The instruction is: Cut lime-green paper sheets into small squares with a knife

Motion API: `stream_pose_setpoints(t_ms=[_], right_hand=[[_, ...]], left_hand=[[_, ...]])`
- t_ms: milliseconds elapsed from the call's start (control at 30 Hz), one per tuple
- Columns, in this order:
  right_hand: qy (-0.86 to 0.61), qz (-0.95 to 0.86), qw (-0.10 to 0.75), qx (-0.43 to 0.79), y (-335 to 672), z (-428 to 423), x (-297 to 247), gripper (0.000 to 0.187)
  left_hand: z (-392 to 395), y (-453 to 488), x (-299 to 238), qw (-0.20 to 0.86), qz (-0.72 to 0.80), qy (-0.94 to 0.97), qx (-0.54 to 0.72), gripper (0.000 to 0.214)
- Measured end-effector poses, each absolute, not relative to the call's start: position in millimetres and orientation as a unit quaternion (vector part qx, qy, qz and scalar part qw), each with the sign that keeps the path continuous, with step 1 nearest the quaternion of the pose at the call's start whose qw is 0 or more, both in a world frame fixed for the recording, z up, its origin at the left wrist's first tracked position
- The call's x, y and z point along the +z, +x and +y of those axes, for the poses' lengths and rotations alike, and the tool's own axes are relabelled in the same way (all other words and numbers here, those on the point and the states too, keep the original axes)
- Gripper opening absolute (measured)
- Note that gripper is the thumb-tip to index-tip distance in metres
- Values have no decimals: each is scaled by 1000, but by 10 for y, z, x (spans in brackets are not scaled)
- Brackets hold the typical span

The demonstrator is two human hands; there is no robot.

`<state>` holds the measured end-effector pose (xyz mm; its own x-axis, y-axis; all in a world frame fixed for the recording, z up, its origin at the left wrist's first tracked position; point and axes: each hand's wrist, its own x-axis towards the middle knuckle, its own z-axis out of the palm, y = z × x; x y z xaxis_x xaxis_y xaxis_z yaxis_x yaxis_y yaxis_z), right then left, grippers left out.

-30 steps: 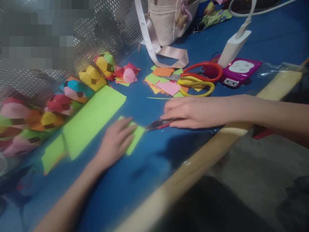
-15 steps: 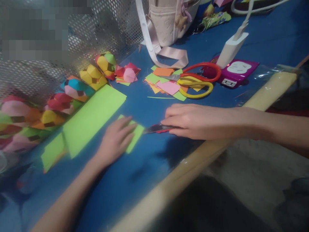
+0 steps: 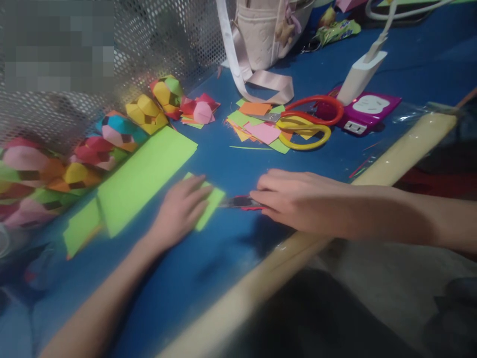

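Note:
My left hand (image 3: 179, 211) lies flat, fingers together, pressing a small folded green paper (image 3: 212, 201) onto the blue table (image 3: 208, 263). My right hand (image 3: 298, 201) is closed around a red-handled cutter (image 3: 238, 202), whose metal blade points left and touches the green paper's right edge. A larger green sheet (image 3: 143, 174) lies just left of my left hand, with a smaller green piece (image 3: 80, 228) beyond it.
Colourful folded paper balls (image 3: 112, 132) line a perforated metal wall (image 3: 149, 44). Cut paper squares (image 3: 261, 132) and red-and-yellow scissors (image 3: 309, 124) lie behind my right hand. A purple power strip (image 3: 372, 107) with a white charger, a beige bag (image 3: 264, 30) and the table's wooden edge (image 3: 406, 149) are nearby.
My right hand with the cutter has drawn back toward me along the table; the blade stays at the paper's edge. My left hand has hardly moved.

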<state>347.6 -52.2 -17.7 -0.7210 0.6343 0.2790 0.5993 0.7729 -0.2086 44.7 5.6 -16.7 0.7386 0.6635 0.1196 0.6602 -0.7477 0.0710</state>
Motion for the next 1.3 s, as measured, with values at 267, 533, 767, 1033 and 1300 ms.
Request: stream_pose_setpoints(t_ms=[267, 533, 767, 1033, 1300], right_hand=[[-352, -923, 141, 74, 3389, -591, -88, 11], [-345, -926, 129, 83, 3359, -625, -68, 9], [-325, -932, 144, 68, 3347, -657, -114, 9], [-312, -934, 160, 63, 3304, -682, -169, 9], [-305, -938, 147, 73, 3270, -687, -153, 8]], left_hand=[[54, 450, -168, 6, 352, 934, 64, 37], [67, 474, -162, 6, 354, 933, 60, 38], [65, 475, -164, 16, 365, 929, 57, 38], [59, 493, -154, 13, 360, 931, 56, 39], [68, 480, -155, 18, 362, 931, 54, 38]])
